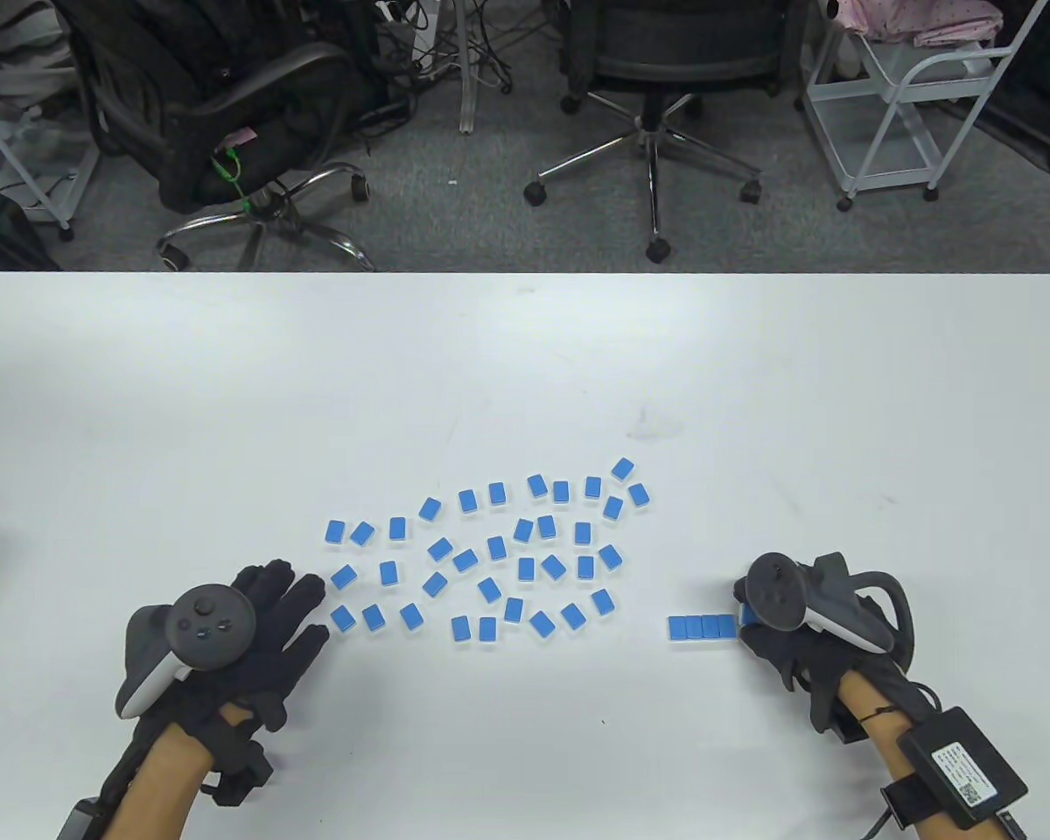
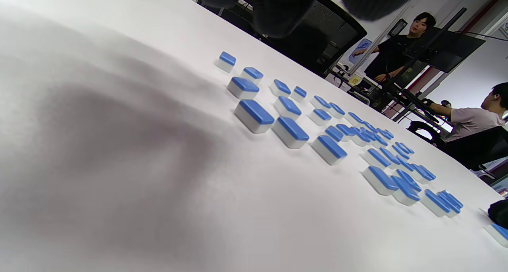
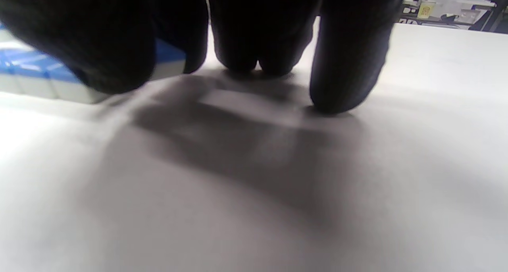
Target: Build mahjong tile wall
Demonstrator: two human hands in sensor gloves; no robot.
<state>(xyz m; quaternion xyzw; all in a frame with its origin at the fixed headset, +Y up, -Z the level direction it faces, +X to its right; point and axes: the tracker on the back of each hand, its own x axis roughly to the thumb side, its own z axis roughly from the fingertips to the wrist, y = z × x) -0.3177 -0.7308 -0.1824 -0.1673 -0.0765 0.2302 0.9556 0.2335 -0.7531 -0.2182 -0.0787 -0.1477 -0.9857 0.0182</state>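
Table view: a white table (image 1: pixel 525 367) holds many blue mahjong tiles, all with the blue side up.
Loose tiles: the loose tiles (image 1: pixel 490 551) lie spread out in the middle of the table, nearer the front edge, between the two hands.
Tile row: a short tile row (image 1: pixel 704 626) lies to the right of the loose tiles. Its tiles touch side by side. Its right end goes under the right hand.
Left hand: the left hand (image 1: pixel 262 626) lies flat near the front left of the table. Its fingers are straight and spread wide. It holds nothing. Its fingertips are just beside the nearest loose tile (image 1: pixel 343 618).
Right hand: the right hand (image 1: pixel 774 634) sits at the right end of the tile row.
Right wrist view: the gloved fingers (image 3: pixel 349 65) point down and their tips touch the table. One blue tile (image 3: pixel 168 59) sits between the thumb and a finger, so the hand seems to pinch it.
Left wrist view: the loose tiles run away across the table, and the fingertips (image 2: pixel 281 10) hang above them, not touching any.
Containers: I see no box or tray.
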